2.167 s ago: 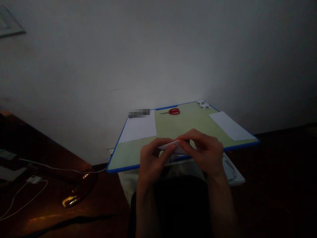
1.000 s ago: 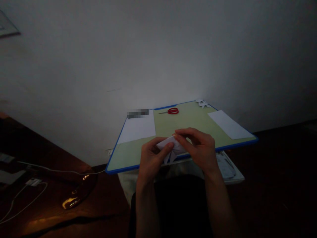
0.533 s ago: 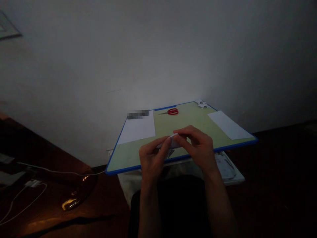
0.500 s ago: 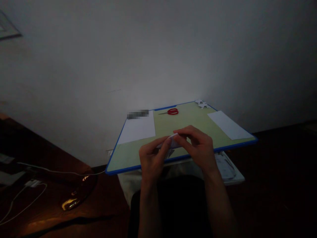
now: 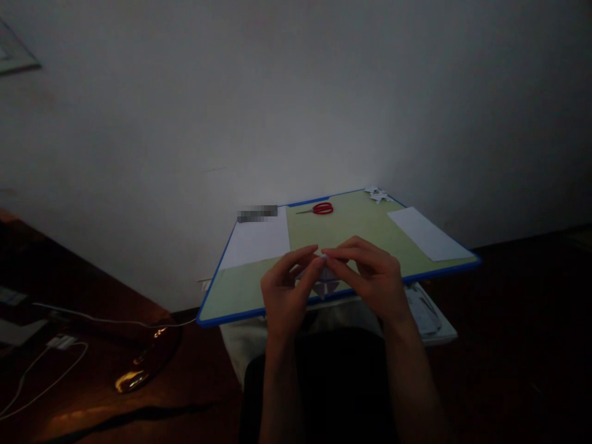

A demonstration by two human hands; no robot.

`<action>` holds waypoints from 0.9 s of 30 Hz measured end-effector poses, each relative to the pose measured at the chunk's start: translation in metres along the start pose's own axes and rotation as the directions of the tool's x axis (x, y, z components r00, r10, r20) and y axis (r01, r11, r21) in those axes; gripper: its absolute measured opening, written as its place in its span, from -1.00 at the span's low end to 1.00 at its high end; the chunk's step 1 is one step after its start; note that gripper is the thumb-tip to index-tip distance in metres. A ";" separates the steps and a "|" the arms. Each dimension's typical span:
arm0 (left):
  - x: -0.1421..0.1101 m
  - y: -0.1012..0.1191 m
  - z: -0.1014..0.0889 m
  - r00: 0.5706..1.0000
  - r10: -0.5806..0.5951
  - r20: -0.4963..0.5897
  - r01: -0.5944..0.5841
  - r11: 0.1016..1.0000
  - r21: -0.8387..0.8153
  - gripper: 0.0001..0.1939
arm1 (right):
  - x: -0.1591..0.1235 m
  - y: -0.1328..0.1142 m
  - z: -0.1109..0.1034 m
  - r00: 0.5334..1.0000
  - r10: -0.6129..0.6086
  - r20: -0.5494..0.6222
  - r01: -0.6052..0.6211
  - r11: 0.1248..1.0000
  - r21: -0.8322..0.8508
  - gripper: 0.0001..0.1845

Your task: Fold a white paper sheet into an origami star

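Note:
A small piece of folded white paper (image 5: 326,286) is held up over the near edge of the green board (image 5: 342,225). My left hand (image 5: 289,287) pinches it from the left, thumb at its top and index finger stretched behind. My right hand (image 5: 370,274) grips its top between thumb and fingertips, close against the left thumb. Folded flaps hang below the fingers; the rest of the paper is hidden behind the hands. Beyond the hands lie scissors (image 5: 322,208) with red handles, blades toward the left.
White sheets of paper lie at the board's left (image 5: 259,240) and right, the right sheet (image 5: 430,234) being narrower. Folded white paper pieces (image 5: 379,195) sit in the far right corner. A blurred-out dark object (image 5: 257,213) rests at the far left. White cables (image 5: 115,316) run at lower left.
The folded paper has been turned and tilted between my fingers, its flaps now hanging lower in the middle. Both hands have come closer together at its top, and the left index finger has lifted.

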State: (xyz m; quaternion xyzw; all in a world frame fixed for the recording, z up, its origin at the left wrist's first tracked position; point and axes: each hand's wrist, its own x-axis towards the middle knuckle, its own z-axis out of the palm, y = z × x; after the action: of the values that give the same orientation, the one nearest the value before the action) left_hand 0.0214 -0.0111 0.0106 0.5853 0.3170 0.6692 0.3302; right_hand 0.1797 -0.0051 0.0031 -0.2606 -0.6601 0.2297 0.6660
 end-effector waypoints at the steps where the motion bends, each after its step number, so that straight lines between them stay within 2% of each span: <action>1: 0.000 -0.001 0.000 1.000 0.016 0.010 -0.016 1.000 0.003 -0.83 | 0.000 -0.001 0.000 1.000 -0.004 0.006 0.004 1.000 -0.008 -0.70; 8: -0.001 -0.006 -0.007 0.997 0.041 0.062 -0.049 0.990 0.129 -0.93 | -0.001 -0.002 -0.001 0.999 -0.036 0.002 0.036 0.996 -0.086 -0.74; 15: 0.001 -0.004 -0.013 0.984 -0.007 0.180 -0.035 0.972 0.232 -0.89 | -0.002 0.001 -0.002 1.000 0.001 -0.021 -0.002 0.998 -0.066 -0.84; 18: 0.000 -0.003 -0.010 0.991 -0.005 0.131 -0.026 0.971 0.236 -0.83 | -0.002 0.001 -0.002 0.998 0.052 0.021 -0.051 0.996 -0.072 -0.88; 21: 0.000 -0.002 -0.008 0.996 -0.033 0.085 0.013 0.974 0.226 -0.81 | -0.002 0.000 -0.002 0.995 0.083 0.053 -0.079 0.994 -0.072 -0.82; 25: 0.001 -0.004 -0.008 0.997 -0.079 -0.020 0.081 0.986 0.149 -0.84 | -0.003 -0.001 -0.007 0.991 0.018 0.135 -0.012 0.999 -0.045 -0.76; 27: 0.002 -0.005 -0.009 0.993 -0.098 -0.063 0.104 0.989 0.101 -0.76 | -0.004 -0.002 -0.011 0.976 -0.010 0.220 0.022 0.998 -0.052 -0.69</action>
State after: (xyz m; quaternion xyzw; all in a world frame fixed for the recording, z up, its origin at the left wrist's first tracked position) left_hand 0.0122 -0.0075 0.0066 0.5654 0.3902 0.6508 0.3233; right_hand 0.1910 -0.0095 0.0016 -0.2463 -0.7376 0.2339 0.5836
